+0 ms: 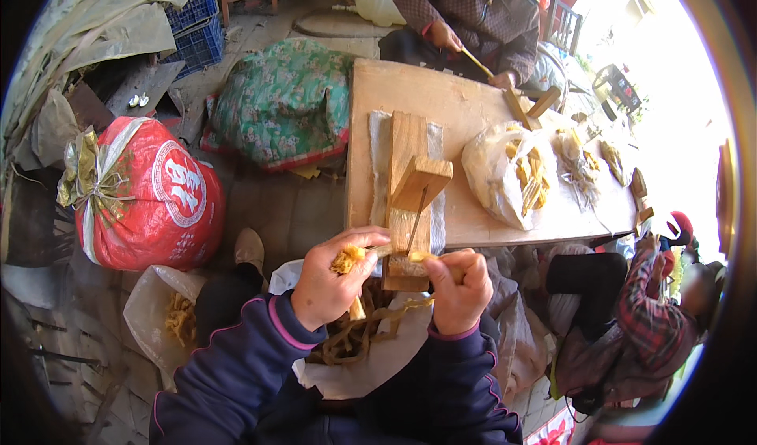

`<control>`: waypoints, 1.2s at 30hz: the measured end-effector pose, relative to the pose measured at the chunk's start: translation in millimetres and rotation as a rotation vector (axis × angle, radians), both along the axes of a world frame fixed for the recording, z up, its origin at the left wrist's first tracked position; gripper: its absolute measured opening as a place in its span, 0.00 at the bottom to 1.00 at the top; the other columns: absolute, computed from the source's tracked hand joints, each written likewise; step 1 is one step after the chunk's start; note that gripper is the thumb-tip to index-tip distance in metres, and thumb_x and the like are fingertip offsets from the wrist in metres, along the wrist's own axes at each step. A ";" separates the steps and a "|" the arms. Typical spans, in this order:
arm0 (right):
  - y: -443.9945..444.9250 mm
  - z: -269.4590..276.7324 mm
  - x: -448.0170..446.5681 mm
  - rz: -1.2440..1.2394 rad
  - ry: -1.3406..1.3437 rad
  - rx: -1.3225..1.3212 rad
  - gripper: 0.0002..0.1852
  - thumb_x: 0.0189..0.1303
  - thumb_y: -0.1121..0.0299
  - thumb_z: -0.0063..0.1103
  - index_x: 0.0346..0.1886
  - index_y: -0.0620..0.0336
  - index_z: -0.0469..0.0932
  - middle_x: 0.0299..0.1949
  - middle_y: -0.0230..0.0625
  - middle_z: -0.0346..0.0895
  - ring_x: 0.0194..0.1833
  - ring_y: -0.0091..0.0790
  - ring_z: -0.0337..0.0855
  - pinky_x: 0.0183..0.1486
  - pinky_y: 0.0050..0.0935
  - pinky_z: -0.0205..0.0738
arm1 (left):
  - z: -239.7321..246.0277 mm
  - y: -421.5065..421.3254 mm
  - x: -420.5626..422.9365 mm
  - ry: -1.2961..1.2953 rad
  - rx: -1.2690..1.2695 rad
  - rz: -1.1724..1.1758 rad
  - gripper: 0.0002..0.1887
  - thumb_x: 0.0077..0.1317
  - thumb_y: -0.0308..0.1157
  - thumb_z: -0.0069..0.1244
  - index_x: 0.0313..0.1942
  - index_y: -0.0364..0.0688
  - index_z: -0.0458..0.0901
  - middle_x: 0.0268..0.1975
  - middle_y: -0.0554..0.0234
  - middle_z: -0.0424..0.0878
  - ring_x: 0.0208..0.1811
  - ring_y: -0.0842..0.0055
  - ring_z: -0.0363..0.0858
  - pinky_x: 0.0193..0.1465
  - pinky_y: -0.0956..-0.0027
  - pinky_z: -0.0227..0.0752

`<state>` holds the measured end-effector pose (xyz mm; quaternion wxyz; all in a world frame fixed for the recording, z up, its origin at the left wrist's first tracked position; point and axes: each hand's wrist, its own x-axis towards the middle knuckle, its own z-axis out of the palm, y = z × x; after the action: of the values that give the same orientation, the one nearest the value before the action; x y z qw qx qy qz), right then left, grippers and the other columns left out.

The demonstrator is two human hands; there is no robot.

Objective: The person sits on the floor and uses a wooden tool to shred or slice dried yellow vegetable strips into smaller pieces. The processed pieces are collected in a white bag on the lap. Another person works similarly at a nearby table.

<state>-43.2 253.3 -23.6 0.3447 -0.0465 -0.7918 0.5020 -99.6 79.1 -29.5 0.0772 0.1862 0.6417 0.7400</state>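
Observation:
My left hand [331,282] is closed around a yellow, fibrous dried root or stalk [348,259] with a frayed end; its thumb and forefinger reach the near end of the wooden stand. Opposite it, my right hand [464,291] pinches a short yellow piece [421,256] between thumb and forefinger. Between the hands is the wooden stand [408,134], a plank with an upright block [423,179]. A thin metal blade or rod [417,220] slants from the block to the plank. Below, brown peel-like strips [378,327] lie in a white sack [355,380] at my lap.
The stand rests on a cloth on a wooden table [366,84]. A plastic bag [488,161] of yellow pieces sits at right. One person [473,13] works across the table, another [633,327] at right. A red sack [148,196] and green bundle [284,102] stand left.

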 end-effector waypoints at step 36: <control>-16.5 17.6 24.1 0.762 0.147 0.257 0.10 0.53 0.69 0.72 0.32 0.60 0.78 0.20 0.33 0.77 0.16 0.33 0.75 0.19 0.30 0.66 | -0.4 -16.8 47.6 -0.233 -0.210 -0.484 0.10 0.65 0.33 0.60 0.29 0.37 0.81 0.24 0.67 0.80 0.28 0.89 0.72 0.29 0.76 0.68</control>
<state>-19.1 236.8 -6.0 0.1928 0.3295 -0.7819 0.4928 -52.0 62.3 -29.8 0.3437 0.2386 0.6384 0.6460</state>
